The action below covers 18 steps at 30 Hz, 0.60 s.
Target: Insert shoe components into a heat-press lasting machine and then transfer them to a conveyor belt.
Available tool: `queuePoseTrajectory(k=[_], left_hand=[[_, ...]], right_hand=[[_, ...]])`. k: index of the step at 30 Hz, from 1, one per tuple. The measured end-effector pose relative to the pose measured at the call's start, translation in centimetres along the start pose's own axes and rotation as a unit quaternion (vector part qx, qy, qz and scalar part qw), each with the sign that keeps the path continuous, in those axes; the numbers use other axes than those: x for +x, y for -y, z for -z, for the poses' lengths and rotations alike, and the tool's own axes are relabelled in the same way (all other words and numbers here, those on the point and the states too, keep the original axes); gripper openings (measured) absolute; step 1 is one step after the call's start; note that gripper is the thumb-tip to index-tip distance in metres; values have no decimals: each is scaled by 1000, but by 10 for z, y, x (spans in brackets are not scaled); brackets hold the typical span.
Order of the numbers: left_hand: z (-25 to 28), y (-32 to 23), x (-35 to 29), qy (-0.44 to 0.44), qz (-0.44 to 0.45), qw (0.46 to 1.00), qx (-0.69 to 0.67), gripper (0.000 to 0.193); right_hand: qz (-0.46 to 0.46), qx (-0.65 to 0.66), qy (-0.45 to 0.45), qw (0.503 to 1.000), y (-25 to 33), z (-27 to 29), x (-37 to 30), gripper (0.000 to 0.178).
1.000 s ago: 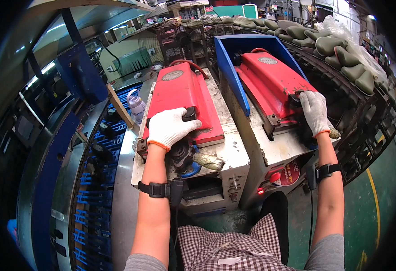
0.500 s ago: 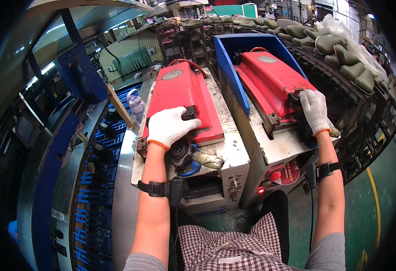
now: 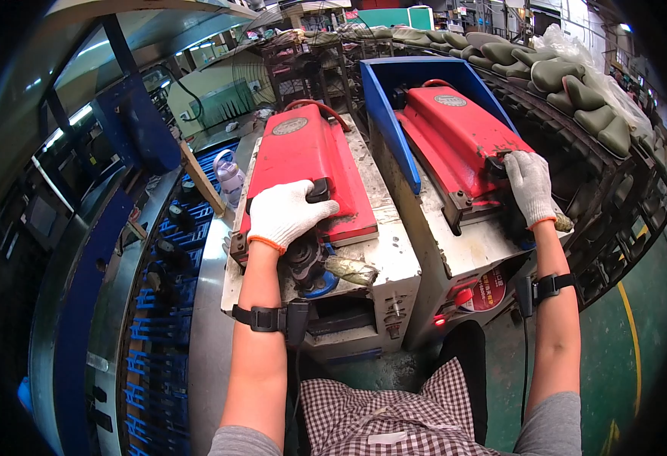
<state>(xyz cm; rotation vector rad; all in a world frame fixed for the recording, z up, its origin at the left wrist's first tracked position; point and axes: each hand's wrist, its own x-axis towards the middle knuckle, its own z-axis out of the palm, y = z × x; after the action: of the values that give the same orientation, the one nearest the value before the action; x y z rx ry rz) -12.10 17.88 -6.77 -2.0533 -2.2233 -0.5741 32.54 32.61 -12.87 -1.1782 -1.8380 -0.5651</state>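
My left hand (image 3: 288,215), in a white knit glove with an orange cuff, grips a black handle (image 3: 318,190) at the near end of the left red machine cover (image 3: 288,156). Its thumb points right, below the handle. On the right machine, my gloved right hand (image 3: 529,185) holds a black handle (image 3: 494,166) at the near end of a second red cover (image 3: 455,125). The palm hides part of that handle. Both covers are down on their white machine bodies. Below my left hand sit a dark round fitting (image 3: 303,254) and a taped lever grip (image 3: 351,269).
A blue guard (image 3: 394,114) surrounds the right cover's far end. Olive shoe-shaped pieces (image 3: 561,76) crowd a rack at the right. Leftward are a lilac bottle (image 3: 230,176) and a rack of blue bars (image 3: 139,334). A red switch (image 3: 464,296) is on the right machine's front.
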Motion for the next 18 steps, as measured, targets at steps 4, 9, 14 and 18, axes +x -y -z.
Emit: queuePoseTrajectory(k=[4,9,14,18], left_hand=[[-2,3,2,-1,-5,1000,11,57],[-2,2,1,1,-1,1000,3,57],[-1,1,1,3,3,1000,7,57],[-4,3,2,-4,-1,1000,10,57]], right_hand=[[3,2,-2,1000,0,-1,0,28],[10,1,-3,1000,-1,0,0,27],[9,0,-4,1000,-1,-1,0,28],[8,-1,-4,1000,-1,-1,0,28]])
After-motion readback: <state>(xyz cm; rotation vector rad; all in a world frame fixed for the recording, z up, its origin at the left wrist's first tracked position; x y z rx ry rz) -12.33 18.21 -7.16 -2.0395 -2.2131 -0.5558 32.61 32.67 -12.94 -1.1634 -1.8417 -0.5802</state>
